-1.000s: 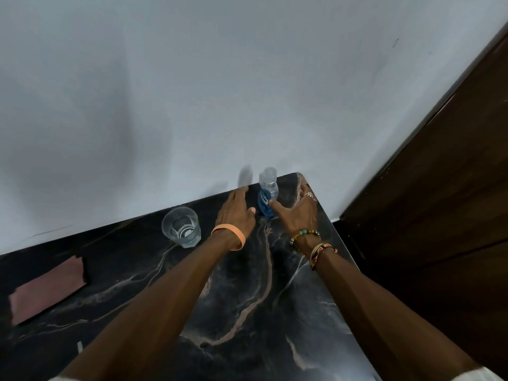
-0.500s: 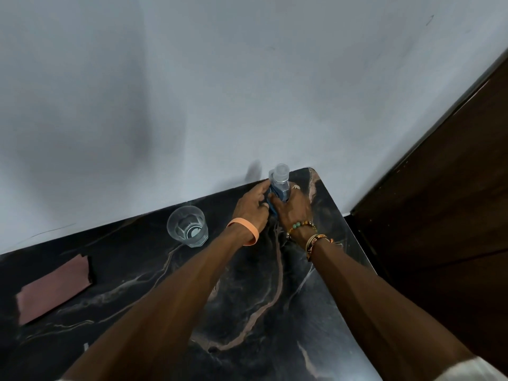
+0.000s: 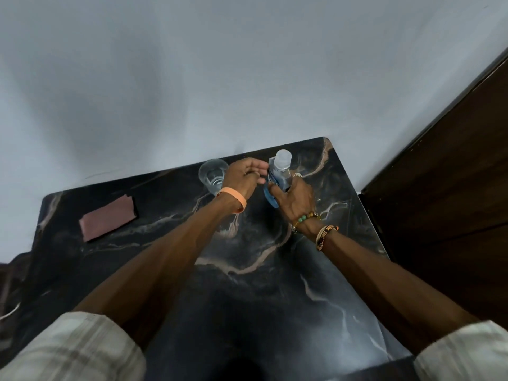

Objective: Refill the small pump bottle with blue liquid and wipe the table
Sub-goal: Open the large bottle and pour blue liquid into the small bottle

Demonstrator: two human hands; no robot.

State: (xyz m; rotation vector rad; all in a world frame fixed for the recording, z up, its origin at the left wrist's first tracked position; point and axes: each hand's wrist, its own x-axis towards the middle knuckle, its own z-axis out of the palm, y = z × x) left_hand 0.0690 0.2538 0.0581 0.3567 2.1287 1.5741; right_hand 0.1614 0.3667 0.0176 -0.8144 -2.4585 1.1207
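The black marble table's [image 3: 247, 298] far-right corner lies close, so the clear-capped bottle [image 3: 280, 171], gripped by the right hand [image 3: 295, 199], could slip off. The left hand [image 3: 242, 178], fingers loose and holding nothing, hovers beside it; its wrist may knock the drinking glass [image 3: 211, 174].

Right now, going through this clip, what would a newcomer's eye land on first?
The clear-capped bottle, blue on its body, stands near the far right corner of the dark marble table. The right hand grips it low, and the left hand hovers beside it; whether that hand touches the bottle is unclear. Next come the clear glass just left of the hands and the pinkish cloth lying flat at the far left.
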